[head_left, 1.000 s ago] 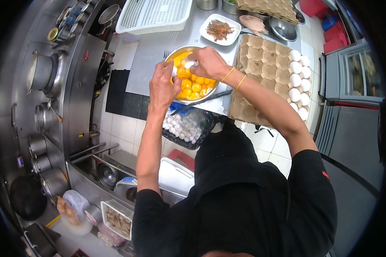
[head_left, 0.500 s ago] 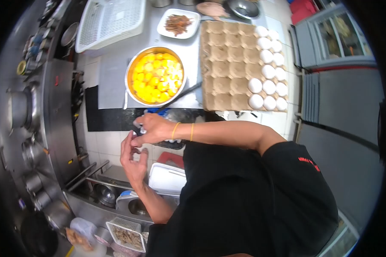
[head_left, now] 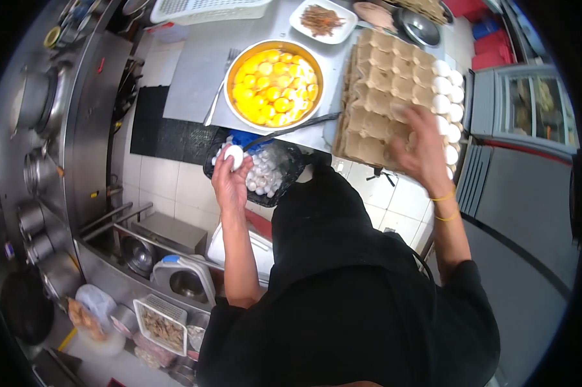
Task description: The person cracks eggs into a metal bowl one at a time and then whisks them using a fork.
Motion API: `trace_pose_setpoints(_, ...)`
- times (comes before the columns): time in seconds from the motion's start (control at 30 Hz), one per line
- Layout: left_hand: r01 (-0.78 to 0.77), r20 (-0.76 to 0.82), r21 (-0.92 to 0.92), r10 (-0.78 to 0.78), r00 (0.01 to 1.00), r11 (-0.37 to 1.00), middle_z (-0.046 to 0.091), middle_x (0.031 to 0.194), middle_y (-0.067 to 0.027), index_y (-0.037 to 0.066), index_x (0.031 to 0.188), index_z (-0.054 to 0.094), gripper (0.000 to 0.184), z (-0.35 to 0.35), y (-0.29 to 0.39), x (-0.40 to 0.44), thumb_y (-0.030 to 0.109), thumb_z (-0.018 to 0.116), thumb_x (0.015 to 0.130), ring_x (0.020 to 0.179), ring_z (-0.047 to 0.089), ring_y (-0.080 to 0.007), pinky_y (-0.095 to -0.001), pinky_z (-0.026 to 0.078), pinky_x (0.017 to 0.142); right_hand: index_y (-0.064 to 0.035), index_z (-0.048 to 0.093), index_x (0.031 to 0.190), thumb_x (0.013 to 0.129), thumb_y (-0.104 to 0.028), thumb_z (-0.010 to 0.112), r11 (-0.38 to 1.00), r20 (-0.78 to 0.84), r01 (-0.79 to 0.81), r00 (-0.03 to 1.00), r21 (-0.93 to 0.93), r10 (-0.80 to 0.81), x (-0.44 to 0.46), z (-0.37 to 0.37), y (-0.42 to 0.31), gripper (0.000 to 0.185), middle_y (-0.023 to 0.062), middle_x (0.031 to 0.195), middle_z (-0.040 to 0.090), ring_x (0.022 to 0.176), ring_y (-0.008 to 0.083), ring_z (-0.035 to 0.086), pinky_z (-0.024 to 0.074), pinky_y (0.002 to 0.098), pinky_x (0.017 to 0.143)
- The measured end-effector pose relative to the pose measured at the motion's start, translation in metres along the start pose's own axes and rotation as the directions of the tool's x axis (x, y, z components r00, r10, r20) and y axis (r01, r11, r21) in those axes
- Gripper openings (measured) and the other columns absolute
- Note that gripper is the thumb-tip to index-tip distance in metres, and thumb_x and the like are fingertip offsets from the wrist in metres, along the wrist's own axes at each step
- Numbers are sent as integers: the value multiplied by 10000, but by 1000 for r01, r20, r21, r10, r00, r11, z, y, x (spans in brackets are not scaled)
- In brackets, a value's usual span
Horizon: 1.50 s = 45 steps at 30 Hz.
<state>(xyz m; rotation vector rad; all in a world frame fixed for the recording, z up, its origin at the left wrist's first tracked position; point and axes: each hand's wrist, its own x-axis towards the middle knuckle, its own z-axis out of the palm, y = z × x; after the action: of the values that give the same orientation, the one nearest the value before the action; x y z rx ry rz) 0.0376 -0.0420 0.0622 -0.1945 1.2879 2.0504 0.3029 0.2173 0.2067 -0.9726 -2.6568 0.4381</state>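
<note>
My left hand [head_left: 230, 177] is closed around a white egg [head_left: 233, 155], above a black-lined bin [head_left: 284, 184] of eggshells [head_left: 264, 173]. My right hand [head_left: 423, 148] hovers over the cardboard egg tray [head_left: 375, 100], blurred by motion. Its thumb and fingers are apart, with nothing visible between them. White eggs [head_left: 441, 104] fill the tray's right-hand side, near that hand, while the cups to the left are bare. On the metal table sits a steel bowl [head_left: 229, 90] of cracked eggs, many yolks [head_left: 265, 82] whole.
A fork [head_left: 215, 103] leans at the bowl's left side. Behind stand a white dish [head_left: 296, 19] of brown shredded food, a white plastic basket [head_left: 213, 11] and a metal bowl [head_left: 420, 29]. Steel counters with pots line the left; a fridge [head_left: 530, 109] stands at right.
My hands have parted: the right one swung from over the bin to the egg tray. My left hand now shows an egg in it. The view has shifted.
</note>
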Motion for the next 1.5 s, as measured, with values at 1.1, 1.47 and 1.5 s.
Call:
trace_pose_setpoints(1.1,-236,407,246,121,906,940,659,1033,-122,-42,1319,503,425,84,74,51,136,641,959,764,639,-148,-280,539,644,9,604,1212,847,-221,680,30,446,-450,891,893,84,84,5,22,438,77,937,639,821,179,627,525,274,732)
trace_pose_setpoints(1.47,-308,612,424,-18,791,852,662,1031,-137,-47,1173,558,321,137,83,74,41,692,895,776,661,-144,-257,544,649,-28,729,1086,702,-370,763,700,-15,423,861,575,-508,176,107,-74,515,170,844,719,762,329,697,552,383,743)
trace_pose_setpoints(1.5,-326,614,434,-10,789,840,661,1035,-135,-54,1162,562,324,138,83,75,14,697,876,782,660,-143,-260,545,651,-27,733,1080,695,-367,764,700,-23,414,869,582,-495,177,109,-74,514,177,832,716,755,331,695,552,383,735)
